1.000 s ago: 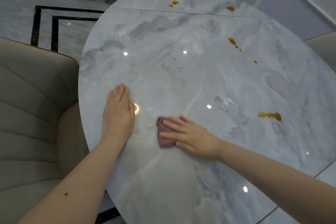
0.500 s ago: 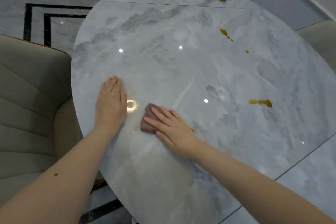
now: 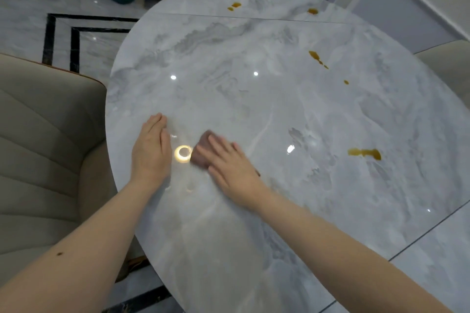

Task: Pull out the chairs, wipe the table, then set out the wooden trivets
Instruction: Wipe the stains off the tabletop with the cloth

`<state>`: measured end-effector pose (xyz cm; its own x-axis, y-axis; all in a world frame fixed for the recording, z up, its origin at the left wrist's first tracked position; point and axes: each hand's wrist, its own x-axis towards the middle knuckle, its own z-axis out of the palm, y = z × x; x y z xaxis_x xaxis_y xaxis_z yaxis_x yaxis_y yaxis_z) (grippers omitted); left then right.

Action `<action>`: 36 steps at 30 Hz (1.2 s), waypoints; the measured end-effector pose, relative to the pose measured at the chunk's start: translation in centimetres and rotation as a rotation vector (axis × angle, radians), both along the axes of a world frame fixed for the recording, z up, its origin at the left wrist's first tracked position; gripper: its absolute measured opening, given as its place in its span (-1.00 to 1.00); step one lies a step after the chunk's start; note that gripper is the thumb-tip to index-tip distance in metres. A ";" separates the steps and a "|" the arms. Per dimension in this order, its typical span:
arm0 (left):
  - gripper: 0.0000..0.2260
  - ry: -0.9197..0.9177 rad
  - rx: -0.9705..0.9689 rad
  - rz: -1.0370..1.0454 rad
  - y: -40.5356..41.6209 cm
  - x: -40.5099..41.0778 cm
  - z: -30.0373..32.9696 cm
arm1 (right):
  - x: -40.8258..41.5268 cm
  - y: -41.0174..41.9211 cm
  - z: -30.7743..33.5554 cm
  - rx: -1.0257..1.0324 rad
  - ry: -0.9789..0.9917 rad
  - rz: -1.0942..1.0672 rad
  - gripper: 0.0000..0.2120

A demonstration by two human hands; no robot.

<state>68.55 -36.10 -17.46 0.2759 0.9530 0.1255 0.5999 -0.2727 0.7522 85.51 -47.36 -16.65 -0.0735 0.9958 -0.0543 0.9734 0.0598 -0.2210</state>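
R hand [image 3: 232,169] flat on cloth [image 3: 201,154], L hand [image 3: 151,150] flat on table [image 3: 254,109].

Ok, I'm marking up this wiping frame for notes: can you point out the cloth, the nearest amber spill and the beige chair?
cloth [image 3: 201,151], head view, bare part left of the fingers.
nearest amber spill [image 3: 366,153], head view, its middle.
beige chair [image 3: 45,134], head view, ribbed backrest.
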 end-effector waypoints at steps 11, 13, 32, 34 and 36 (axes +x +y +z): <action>-0.44 0.526 0.125 -0.057 1.2 -1.9 -0.8 | 10.4 9.4 -0.4 -0.004 -0.050 -0.568 -0.54; -0.43 0.539 0.125 -0.037 1.3 -2.0 -0.8 | 9.4 13.3 -0.6 -0.024 -0.023 -0.587 -0.53; -0.46 0.589 0.014 -0.063 -4.6 -3.3 0.4 | -0.2 -3.2 0.2 -0.092 -0.011 -0.089 -0.47; -0.42 0.613 0.014 -0.101 -7.7 -3.5 0.4 | 2.2 -6.5 0.2 -0.087 -0.009 -0.189 -0.44; -0.35 0.623 0.019 -0.119 -10.0 -3.7 0.0 | 4.3 -8.1 0.1 -0.073 -0.008 -0.346 -0.41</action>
<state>64.85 -46.13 -17.43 0.4067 0.9103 -0.0766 0.8882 -0.3744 0.2663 89.81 -55.42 -16.56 0.2687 0.9550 -0.1254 0.9349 -0.2899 -0.2050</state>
